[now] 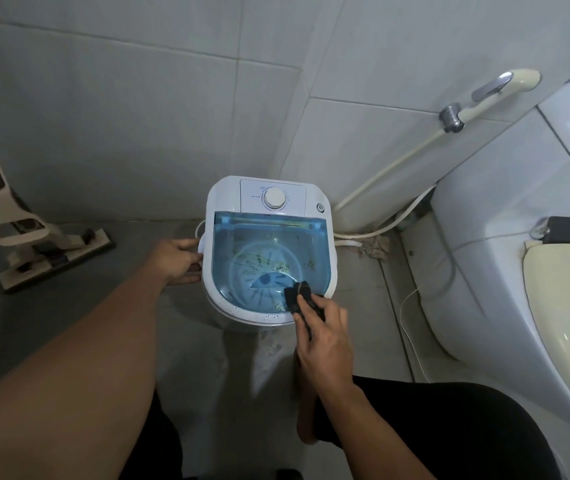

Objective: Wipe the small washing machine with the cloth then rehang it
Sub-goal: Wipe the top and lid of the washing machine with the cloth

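On the grey bathroom floor, in the corner where two tiled walls meet, stands the small washing machine (269,251), white with a translucent blue lid (271,261) and a round white timer dial (274,198) on its rear panel. The person looks down on it from above, with both bare forearms reaching forward. The left hand (180,258) lies against the machine's left side, its fingers curled round a white side handle there, and the left arm runs long and nearly straight from the lower left corner of the view. The right hand (325,336) comes in from the lower right with the wrist bent, its fingers and thumb clamped on a dark cloth (299,296), which is pressed onto the near right part of the lid. Most of the cloth is bunched under the fingers, so its full shape is hard to make out. Greenish-yellow smears mark the lid, and the drum beneath shows only dimly through the blue plastic. The panel's printed markings are too small to read. A beige flat mop (39,251) leans at the left, its pole cut off by the frame. At the right a toilet (505,282) is partly cropped, a black box (569,230) resting on it, and a bidet sprayer (498,90) hangs on the wall with its hose (390,168) running down behind the machine.
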The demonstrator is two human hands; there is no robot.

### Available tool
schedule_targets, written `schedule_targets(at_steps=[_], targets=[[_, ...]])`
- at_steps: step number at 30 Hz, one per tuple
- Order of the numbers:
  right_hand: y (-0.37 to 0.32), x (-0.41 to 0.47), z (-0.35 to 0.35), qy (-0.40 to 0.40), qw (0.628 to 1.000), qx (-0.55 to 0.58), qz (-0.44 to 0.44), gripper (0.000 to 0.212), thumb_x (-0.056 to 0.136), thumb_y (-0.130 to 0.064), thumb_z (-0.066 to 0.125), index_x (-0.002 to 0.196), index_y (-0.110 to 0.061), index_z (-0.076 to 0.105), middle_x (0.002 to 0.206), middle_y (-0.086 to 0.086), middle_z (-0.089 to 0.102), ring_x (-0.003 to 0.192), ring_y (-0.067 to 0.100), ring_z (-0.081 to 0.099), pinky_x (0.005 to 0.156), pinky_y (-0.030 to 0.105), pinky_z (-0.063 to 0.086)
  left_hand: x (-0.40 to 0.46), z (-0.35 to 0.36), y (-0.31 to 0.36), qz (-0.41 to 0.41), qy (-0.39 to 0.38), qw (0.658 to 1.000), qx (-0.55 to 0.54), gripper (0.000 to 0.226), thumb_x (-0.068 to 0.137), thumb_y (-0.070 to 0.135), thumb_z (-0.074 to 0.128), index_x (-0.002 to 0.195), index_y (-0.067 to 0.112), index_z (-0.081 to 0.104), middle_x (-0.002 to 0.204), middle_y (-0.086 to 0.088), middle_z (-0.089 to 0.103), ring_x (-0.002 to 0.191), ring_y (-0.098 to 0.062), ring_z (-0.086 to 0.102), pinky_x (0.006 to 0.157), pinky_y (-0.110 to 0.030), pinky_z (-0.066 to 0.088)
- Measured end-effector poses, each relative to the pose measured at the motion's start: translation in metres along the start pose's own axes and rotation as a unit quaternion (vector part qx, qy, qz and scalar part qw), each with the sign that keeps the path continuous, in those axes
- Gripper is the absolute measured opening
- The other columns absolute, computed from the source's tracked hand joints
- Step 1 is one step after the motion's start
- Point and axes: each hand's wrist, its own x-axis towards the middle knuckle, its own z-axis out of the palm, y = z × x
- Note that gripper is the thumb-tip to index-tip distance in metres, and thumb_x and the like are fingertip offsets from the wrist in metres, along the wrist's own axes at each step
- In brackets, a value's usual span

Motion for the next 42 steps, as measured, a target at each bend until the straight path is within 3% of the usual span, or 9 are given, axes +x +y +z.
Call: schedule_targets(at_steps=[5,11,16,22,29,32,35,39,42], targets=[[-0.024,-0.003,0.005,-0.088,0.991,0.025,-0.102,0.037,0.102,-0.038,0.055,0.137,-0.029,0.062,0.130,-0.006,0.055,0.116,0.017,0.051,0.077,0.037,0.059,0.000,-0.002,0.000,-0.004,-0.002,1.000,-0.007,0.040,0.089,-0.001,0.060,0.124,0.016,0.065,0.079,-0.005,0.074,0.068,-0.017,0.070,0.053,-0.024,0.059],[-0.005,0.004,-0.008,-0.053,0.994,0.011,-0.100,0.037,0.100,-0.033,0.061,0.137,-0.027,0.064,0.133,-0.005,0.057,0.117,0.018,0.052,0.079,0.035,0.058,0.002,-0.003,-0.001,0.003,-0.012,1.000,-0.011,0.039,0.088,-0.003,0.060,0.118,0.020,0.068,0.063,0.004,0.074,0.053,-0.008,0.070,0.051,-0.022,0.058],[-0.013,-0.010,0.008,-0.100,0.974,-0.045,-0.201,0.037,0.100,-0.033,0.059,0.135,-0.023,0.063,0.128,0.004,0.059,0.111,0.024,0.056,0.075,0.036,0.059,0.007,-0.009,-0.004,0.009,-0.028,1.000,-0.007,0.039,0.090,0.002,0.061,0.127,0.015,0.062,0.096,-0.012,0.073,0.071,-0.017,0.070,0.056,-0.022,0.060],[-0.058,0.004,0.032,-0.125,0.955,-0.068,-0.259,0.039,0.098,-0.031,0.059,0.136,-0.025,0.059,0.132,0.004,0.056,0.112,0.027,0.054,0.076,0.037,0.058,0.012,-0.016,-0.006,0.014,-0.045,0.999,0.003,0.040,0.090,0.001,0.061,0.128,0.015,0.063,0.099,-0.012,0.073,0.075,-0.019,0.070,0.057,-0.022,0.060],[-0.108,0.040,0.052,-0.153,0.959,-0.058,-0.233,0.039,0.095,-0.032,0.058,0.134,-0.028,0.060,0.122,0.002,0.055,0.105,0.027,0.052,0.066,0.040,0.057,0.014,-0.019,-0.007,0.017,-0.059,0.998,0.000,0.037,0.091,0.000,0.059,0.124,0.016,0.065,0.095,-0.013,0.068,0.069,-0.016,0.064,0.057,-0.019,0.057],[-0.119,0.071,0.039,-0.201,0.965,0.079,-0.151,0.036,0.096,-0.039,0.055,0.129,-0.032,0.067,0.113,-0.005,0.059,0.102,0.020,0.055,0.080,0.041,0.055,0.016,-0.021,-0.008,0.025,-0.065,0.998,0.006,0.035,0.090,0.002,0.059,0.120,0.020,0.067,0.094,-0.014,0.066,0.061,-0.012,0.061,0.053,-0.017,0.055],[-0.124,0.120,0.020,-0.173,0.966,0.167,-0.090,0.033,0.096,-0.033,0.063,0.128,-0.030,0.071,0.108,-0.005,0.063,0.099,0.013,0.061,0.089,0.037,0.053,0.016,-0.022,-0.008,0.019,-0.069,0.997,-0.006,0.033,0.092,0.003,0.057,0.120,0.018,0.066,0.098,-0.015,0.067,0.071,-0.018,0.063,0.056,-0.019,0.058],[-0.144,0.187,0.022,-0.126,0.983,0.067,-0.116,0.034,0.099,-0.036,0.059,0.131,-0.030,0.067,0.120,0.001,0.064,0.109,0.026,0.058,0.086,0.040,0.054,0.013,-0.023,-0.006,0.016,-0.069,0.997,-0.013,0.038,0.092,0.002,0.059,0.129,0.013,0.062,0.113,-0.019,0.069,0.087,-0.023,0.065,0.056,-0.020,0.059],[-0.159,0.204,0.040,-0.156,0.966,-0.090,-0.184,0.031,0.101,-0.036,0.054,0.127,-0.027,0.068,0.126,0.004,0.059,0.114,0.032,0.050,0.077,0.040,0.050,0.012,-0.025,-0.006,0.012,-0.071,0.997,-0.014,0.040,0.091,0.002,0.059,0.130,0.013,0.062,0.118,-0.018,0.068,0.092,-0.022,0.067,0.059,-0.021,0.060]])
